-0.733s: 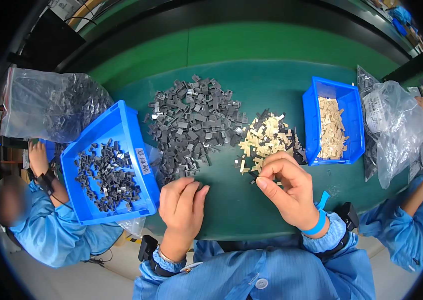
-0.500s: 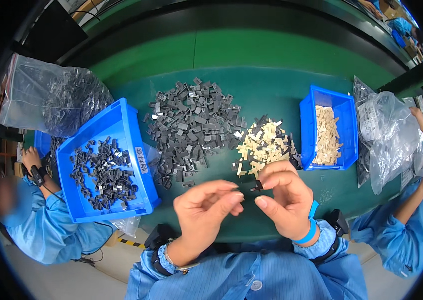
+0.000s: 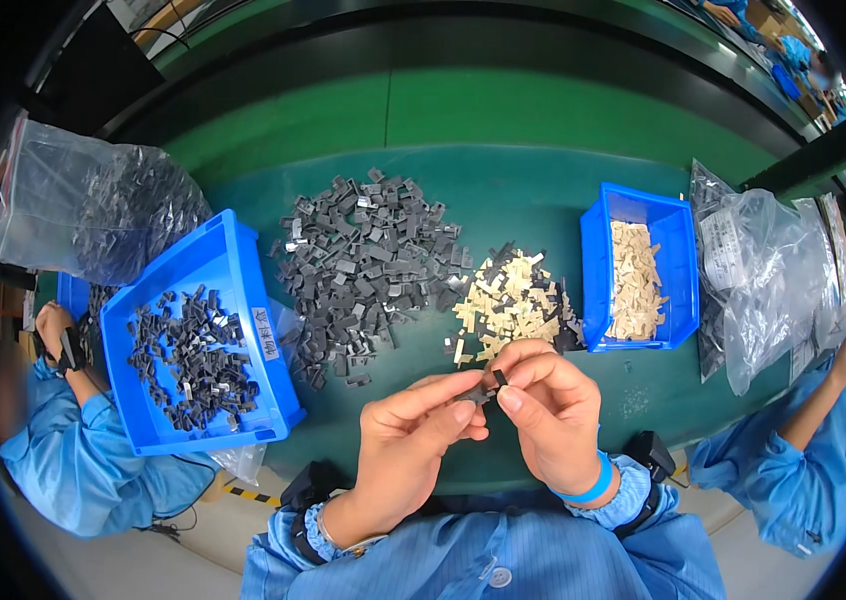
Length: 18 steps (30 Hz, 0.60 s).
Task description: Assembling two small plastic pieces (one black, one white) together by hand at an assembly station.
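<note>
My left hand and my right hand meet over the near edge of the green table. A small dark grey plastic piece is pinched between my left thumb and index finger. In my right fingertips is a small black piece, held against the grey one; whether they are joined cannot be made out. Just beyond my hands lies a pile of small cream pieces mixed with black ones. Farther left spreads a large heap of dark grey plastic clips.
At left, a tilted blue bin holds dark pieces, with a clear bag behind it. A blue bin of cream pieces stands at right, beside plastic bags. Co-workers in blue sit on both sides; a green panel backs the table.
My hands have come together, and the black piece in my right hand now touches the grey piece in my left. The whole view has shifted slightly.
</note>
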{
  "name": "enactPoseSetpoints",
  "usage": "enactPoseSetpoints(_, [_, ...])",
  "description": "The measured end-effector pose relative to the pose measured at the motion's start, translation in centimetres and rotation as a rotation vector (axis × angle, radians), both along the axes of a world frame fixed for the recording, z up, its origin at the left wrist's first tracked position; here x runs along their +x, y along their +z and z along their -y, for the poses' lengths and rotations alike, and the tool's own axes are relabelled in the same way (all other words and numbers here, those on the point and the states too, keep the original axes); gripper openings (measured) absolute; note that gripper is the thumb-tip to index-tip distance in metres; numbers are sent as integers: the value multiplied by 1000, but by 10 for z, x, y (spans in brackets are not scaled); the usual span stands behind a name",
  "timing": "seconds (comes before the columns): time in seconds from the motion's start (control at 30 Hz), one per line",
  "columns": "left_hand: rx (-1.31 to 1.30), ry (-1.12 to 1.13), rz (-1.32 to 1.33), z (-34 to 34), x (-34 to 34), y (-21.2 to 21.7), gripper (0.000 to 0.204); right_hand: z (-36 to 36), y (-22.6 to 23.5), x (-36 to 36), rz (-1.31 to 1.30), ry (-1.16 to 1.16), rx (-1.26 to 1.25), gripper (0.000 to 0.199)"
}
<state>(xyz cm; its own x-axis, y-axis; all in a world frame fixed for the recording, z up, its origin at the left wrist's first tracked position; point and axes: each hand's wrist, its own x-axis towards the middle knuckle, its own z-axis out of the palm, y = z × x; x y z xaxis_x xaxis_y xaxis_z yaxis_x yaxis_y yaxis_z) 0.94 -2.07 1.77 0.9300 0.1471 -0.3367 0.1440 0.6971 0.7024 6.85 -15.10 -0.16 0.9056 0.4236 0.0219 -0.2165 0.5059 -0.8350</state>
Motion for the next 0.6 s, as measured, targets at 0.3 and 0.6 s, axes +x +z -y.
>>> enactPoseSetpoints(0.3, [368,15,141,1,-2,-1,25,-1,4,0,-3,19,-14,7])
enactPoseSetpoints(0.6, [450,9,186,0,-3,-2,26,-3,9,-1,16,4,-79,8])
